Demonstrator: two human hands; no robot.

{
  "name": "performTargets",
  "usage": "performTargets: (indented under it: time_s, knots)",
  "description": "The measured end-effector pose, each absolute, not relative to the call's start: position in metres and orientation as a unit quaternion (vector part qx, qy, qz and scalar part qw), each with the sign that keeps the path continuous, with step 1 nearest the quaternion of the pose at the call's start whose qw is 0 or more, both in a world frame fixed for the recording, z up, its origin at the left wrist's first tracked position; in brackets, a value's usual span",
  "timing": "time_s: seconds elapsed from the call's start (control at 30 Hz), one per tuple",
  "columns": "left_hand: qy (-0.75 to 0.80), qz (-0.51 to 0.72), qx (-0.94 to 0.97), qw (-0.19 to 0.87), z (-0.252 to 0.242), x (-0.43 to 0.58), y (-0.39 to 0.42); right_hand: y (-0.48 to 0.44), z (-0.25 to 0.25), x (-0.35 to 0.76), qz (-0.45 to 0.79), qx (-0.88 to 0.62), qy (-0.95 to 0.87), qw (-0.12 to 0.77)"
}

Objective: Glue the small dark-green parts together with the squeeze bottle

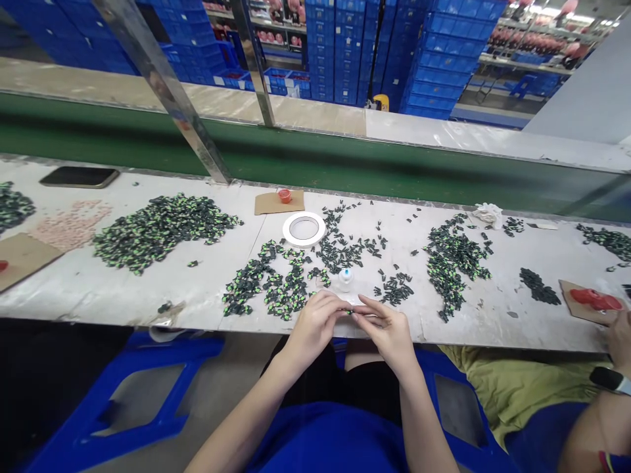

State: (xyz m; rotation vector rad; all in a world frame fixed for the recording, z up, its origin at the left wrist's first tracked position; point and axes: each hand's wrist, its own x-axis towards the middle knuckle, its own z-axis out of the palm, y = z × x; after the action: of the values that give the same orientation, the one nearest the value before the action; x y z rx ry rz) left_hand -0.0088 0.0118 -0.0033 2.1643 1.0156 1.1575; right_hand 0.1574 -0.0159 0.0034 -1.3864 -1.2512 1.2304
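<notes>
In the head view, my left hand [315,323] and my right hand [388,328] meet in front of me, just above the near edge of the long, pale worktable [315,190]. Between their fingertips I hold one small black part with bright green on it [350,313]; the fingers of both hands are drawn together in a pinch around it, the other fingers loosely bent. The part is too small and too much covered for me to tell which way its long axis runs or which end points where. It sits at the tips of my left fingers, to the right of that hand, and at the tips of my right fingers, to the left of that one, so it lies midway between my palms. Just beyond it stands a small, whitish bottle with a light-blue tip [346,278], upright on the table. Left of my hands lies a loose heap of black-and-green pieces [286,294]; past the bottle are scattered small, dark pieces [341,253], and a flat white ring-shaped roll [304,230] lies beside them. Farther back, a small red round container [284,196] rests on a brown cardboard piece [265,203]. To my right there is another heap of dark-and-green parts [451,263], well apart from my right hand.
</notes>
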Motion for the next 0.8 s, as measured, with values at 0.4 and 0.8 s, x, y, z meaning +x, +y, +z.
performTargets:
  time_s: [0.4,0.8]
  knots:
    - [0.368,0.412,0.806,0.211,-0.001,-0.007,0.006,-0.012,0.001,0.163,0.528,-0.522,-0.497,0.449]
    - [0.387,0.391,0.771,0.32,0.005,-0.01,0.0,-0.007,0.007,0.173,0.59,-0.486,-0.514,0.39]
